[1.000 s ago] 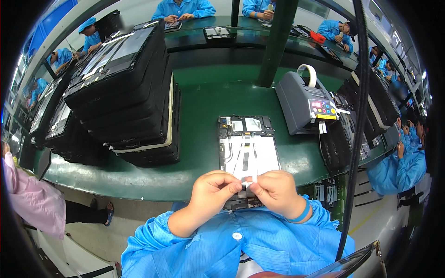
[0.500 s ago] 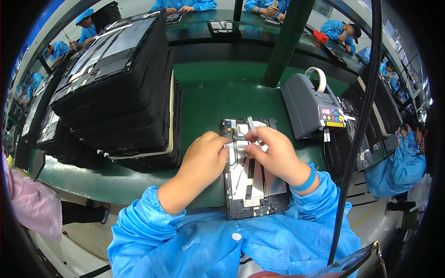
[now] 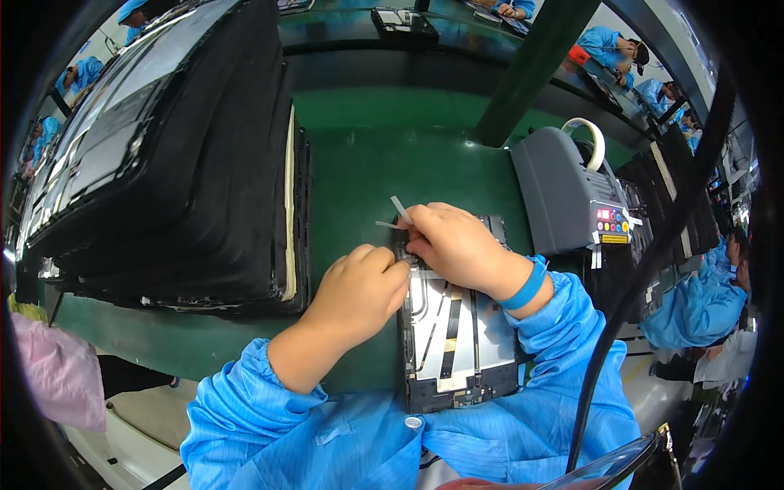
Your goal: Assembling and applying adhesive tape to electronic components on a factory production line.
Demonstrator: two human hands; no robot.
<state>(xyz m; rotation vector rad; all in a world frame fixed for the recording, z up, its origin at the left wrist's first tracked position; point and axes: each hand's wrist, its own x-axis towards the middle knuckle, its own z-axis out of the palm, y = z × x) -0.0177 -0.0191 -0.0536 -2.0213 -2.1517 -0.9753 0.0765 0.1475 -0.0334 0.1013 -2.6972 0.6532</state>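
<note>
An opened tablet (image 3: 490,331), its black frame and silver inner parts showing, lies upright in front of me against my blue smock. My right hand (image 3: 461,249) is over its upper part, thumb and forefinger pinched on a translucent tape strip (image 3: 398,208). Another short pale strip end (image 3: 387,224) sticks out left of those fingertips. Curled at the tablet's upper left edge, my left hand (image 3: 355,294) has thumb and forefinger pressed together close to the right fingers. Whatever is between its fingertips is hidden.
On the left rises a tall stack of tablet parts in black trays (image 3: 220,171). A grey tape dispenser (image 3: 555,192) with a cream tape roll (image 3: 596,139) stands at right on the green table (image 3: 384,163). A black cable (image 3: 621,314) hangs at right; a green post (image 3: 523,82) stands behind.
My right hand has moved up and left over the tablet's top, with the strip now past its upper left corner. The left hand has shifted slightly down. The whole view has tilted downward.
</note>
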